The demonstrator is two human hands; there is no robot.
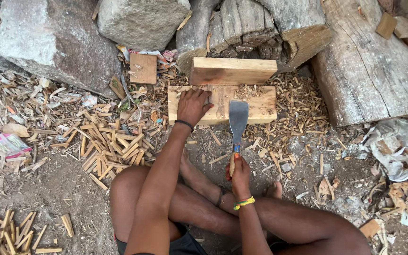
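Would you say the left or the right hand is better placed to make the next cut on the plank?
Probably the right hand: it grips the cleaver, blade over the plank; the left hand rests on it.

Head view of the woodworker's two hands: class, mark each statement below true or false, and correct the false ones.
1. The right hand grips a broad-bladed knife by its handle. True.
2. The left hand holds a hammer. False: it presses on the flat wooden block.
3. A second plank stands on edge behind the block. True.
4. The split wooden sticks are heaped on the person's right. False: they lie on the left.
5. The blade points toward the person's legs. False: it points away, over the block.
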